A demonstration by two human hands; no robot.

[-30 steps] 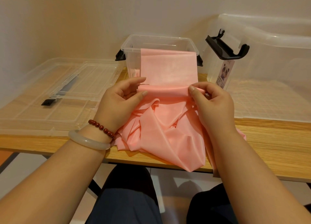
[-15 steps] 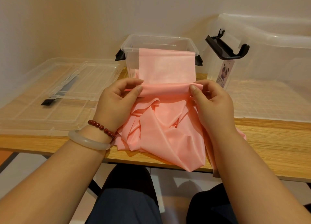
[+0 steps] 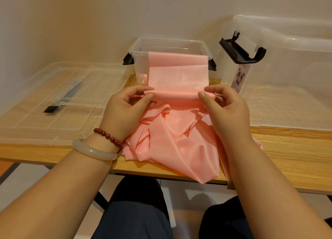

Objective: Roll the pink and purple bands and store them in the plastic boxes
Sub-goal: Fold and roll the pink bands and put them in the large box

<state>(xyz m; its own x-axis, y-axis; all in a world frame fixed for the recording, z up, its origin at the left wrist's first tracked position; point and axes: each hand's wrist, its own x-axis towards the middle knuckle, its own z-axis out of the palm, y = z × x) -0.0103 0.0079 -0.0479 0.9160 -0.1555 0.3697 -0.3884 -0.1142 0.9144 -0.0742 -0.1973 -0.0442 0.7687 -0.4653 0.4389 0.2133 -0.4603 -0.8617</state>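
Left hand (image 3: 125, 109) and right hand (image 3: 228, 106) each pinch one end of the pink band's (image 3: 177, 77) rolled edge. Band drapes from small clear box (image 3: 140, 50) rim; loose remainder heaped on tabletop (image 3: 287, 149).

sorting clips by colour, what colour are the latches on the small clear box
Black latches on the small clear box, clearest in the head view.

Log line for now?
rolling pink band | left hand pinches roll's left end | right hand pinches right end | far end draped over small clear box
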